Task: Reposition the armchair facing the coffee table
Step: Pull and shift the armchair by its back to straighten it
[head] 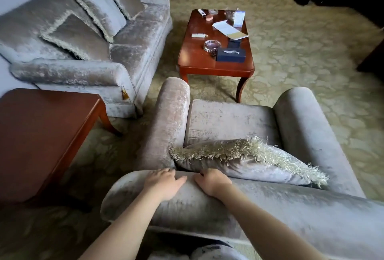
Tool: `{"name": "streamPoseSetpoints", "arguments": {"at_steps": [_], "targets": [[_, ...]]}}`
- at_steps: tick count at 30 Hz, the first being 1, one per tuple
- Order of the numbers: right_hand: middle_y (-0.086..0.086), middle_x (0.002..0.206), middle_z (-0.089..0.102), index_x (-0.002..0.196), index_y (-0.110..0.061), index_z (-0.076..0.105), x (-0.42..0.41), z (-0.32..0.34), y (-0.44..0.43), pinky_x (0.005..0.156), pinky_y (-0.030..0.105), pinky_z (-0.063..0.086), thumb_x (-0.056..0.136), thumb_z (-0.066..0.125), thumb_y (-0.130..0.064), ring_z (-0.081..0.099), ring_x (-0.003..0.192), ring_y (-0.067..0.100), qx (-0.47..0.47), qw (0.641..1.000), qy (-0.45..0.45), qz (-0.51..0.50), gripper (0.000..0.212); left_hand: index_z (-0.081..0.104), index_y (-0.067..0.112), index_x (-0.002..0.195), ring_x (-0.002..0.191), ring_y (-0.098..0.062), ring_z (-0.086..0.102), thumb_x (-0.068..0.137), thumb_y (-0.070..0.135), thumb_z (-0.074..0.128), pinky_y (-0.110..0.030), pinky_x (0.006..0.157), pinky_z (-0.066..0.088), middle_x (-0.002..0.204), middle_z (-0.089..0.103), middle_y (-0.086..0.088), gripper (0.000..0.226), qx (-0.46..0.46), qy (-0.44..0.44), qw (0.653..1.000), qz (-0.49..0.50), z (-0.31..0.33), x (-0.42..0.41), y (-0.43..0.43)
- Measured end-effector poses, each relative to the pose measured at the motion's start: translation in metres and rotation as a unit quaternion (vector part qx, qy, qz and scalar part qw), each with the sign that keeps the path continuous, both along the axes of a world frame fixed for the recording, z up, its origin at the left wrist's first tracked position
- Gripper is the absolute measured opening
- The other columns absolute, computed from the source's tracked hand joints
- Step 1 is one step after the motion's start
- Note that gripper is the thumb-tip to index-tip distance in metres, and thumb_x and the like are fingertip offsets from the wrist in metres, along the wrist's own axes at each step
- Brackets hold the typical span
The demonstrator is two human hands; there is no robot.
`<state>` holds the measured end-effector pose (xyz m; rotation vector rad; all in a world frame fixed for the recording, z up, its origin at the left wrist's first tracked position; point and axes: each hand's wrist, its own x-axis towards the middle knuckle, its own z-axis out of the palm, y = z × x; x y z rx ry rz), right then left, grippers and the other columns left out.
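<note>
I see a patterned beige carpet carrying the furniture. On it stand the grey velvet armchair nearest me, a matching sofa at far left, and a bare wooden side counter at near left. Beyond the armchair stands the coffee counter, holding a dark tissue box, a glass ashtray and loose papers.

Armchair right side cut off; hands' fingertips hidden behind backrest.
</note>
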<state>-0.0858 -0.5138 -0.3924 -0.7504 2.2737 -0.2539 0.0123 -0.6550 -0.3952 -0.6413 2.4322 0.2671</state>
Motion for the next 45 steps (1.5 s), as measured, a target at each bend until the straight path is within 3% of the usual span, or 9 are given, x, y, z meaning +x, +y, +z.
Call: {"name": "streamPoseSetpoints", "arguments": {"at_steps": [5, 10, 18, 23, 26, 30, 35, 40, 45], "targets": [[0.017, 0.139, 0.053, 0.148, -0.026, 0.03, -0.003, 0.008, 0.051, 0.1, 0.039, 0.042, 0.094, 0.031, -0.046, 0.051, 0.125, 0.033, -0.017, 0.999, 0.046, -0.005, 0.057, 0.026, 0.025, 0.149, 0.143, -0.022, 0.022, 0.089, 0.066, 0.011, -0.041, 0.114, 0.02, 0.159, 0.021, -0.003, 0.075, -0.002, -0.03, 1.0, -0.007, -0.002, -0.003, -0.002], [0.014, 0.13, 0.058, 0.121, -0.016, 0.057, -0.034, 0.015, 0.13, 0.094, 0.038, 0.044, 0.097, 0.032, -0.047, 0.055, 0.116, 0.031, 0.022, 0.997, 0.066, -0.025, 0.046, 0.022, 0.016, 0.15, 0.14, -0.027, 0.03, 0.092, 0.066, 0.019, -0.036, 0.109, 0.026, 0.158, 0.019, -0.011, 0.077, 0.027, -0.075, 0.996, 0.05, 0.007, -0.026, 0.017], [0.012, 0.133, 0.056, 0.114, -0.017, 0.059, -0.12, 0.002, 0.271, 0.099, 0.036, 0.039, 0.096, 0.031, -0.055, 0.051, 0.123, 0.027, 0.102, 0.992, 0.06, -0.053, 0.05, 0.014, 0.021, 0.152, 0.147, -0.028, 0.007, 0.092, 0.064, 0.011, -0.051, 0.117, 0.007, 0.161, 0.004, -0.005, 0.074, 0.072, -0.018, 0.993, -0.09, 0.011, -0.097, 0.185], [0.006, 0.148, 0.045, 0.139, -0.023, 0.047, -0.18, -0.018, 0.342, 0.114, 0.036, 0.03, 0.095, 0.036, -0.051, 0.042, 0.135, 0.024, 0.079, 0.991, -0.044, -0.097, 0.054, 0.016, 0.017, 0.151, 0.144, -0.032, 0.02, 0.089, 0.07, 0.015, -0.049, 0.113, 0.015, 0.159, 0.016, -0.01, 0.082, 0.084, -0.018, 0.995, -0.055, -0.001, -0.163, 0.294], [0.006, 0.153, 0.037, 0.145, -0.023, 0.038, -0.195, -0.023, 0.361, 0.114, 0.03, 0.025, 0.1, 0.03, -0.042, 0.036, 0.138, 0.023, 0.072, 0.996, -0.049, -0.031, 0.05, 0.026, 0.017, 0.149, 0.141, -0.034, 0.025, 0.097, 0.055, 0.022, -0.043, 0.112, 0.022, 0.157, 0.023, -0.014, 0.065, 0.104, -0.026, 0.992, -0.064, -0.007, -0.202, 0.349], [0.015, 0.146, 0.044, 0.138, -0.013, 0.044, -0.198, -0.025, 0.367, 0.109, 0.039, 0.034, 0.102, 0.024, -0.036, 0.043, 0.133, 0.031, 0.116, 0.991, -0.013, 0.063, 0.048, 0.017, 0.026, 0.151, 0.146, -0.03, 0.0, 0.097, 0.045, 0.019, -0.045, 0.116, 0.008, 0.161, 0.001, -0.005, 0.058, 0.075, -0.047, 0.994, -0.069, -0.015, -0.236, 0.382], [0.019, 0.134, 0.052, 0.128, -0.009, 0.05, -0.21, -0.027, 0.371, 0.104, 0.045, 0.04, 0.099, 0.021, -0.031, 0.05, 0.124, 0.034, 0.099, 0.991, -0.018, 0.084, 0.047, 0.03, 0.013, 0.147, 0.145, -0.034, 0.002, 0.1, 0.028, 0.02, -0.051, 0.113, 0.012, 0.16, 0.006, -0.015, 0.05, 0.067, -0.12, 0.988, -0.069, -0.025, -0.258, 0.39], [0.021, 0.133, 0.051, 0.138, -0.015, 0.039, -0.239, -0.013, 0.376, 0.105, 0.041, 0.039, 0.101, 0.026, -0.022, 0.049, 0.125, 0.034, 0.056, 0.987, -0.05, 0.139, 0.039, 0.028, 0.01, 0.147, 0.144, -0.037, 0.015, 0.098, 0.034, 0.019, -0.048, 0.111, 0.022, 0.158, 0.009, -0.021, 0.055, 0.092, -0.11, 0.989, -0.017, -0.026, -0.281, 0.383], [0.021, 0.132, 0.049, 0.149, -0.023, 0.025, -0.237, -0.005, 0.39, 0.099, 0.037, 0.039, 0.1, 0.031, -0.017, 0.049, 0.123, 0.036, 0.037, 0.987, -0.045, 0.149, 0.049, 0.02, 0.015, 0.151, 0.147, -0.029, 0.005, 0.094, 0.044, 0.019, -0.045, 0.115, 0.011, 0.16, 0.008, -0.014, 0.063, 0.098, -0.083, 0.992, -0.009, -0.036, -0.277, 0.393]]}}
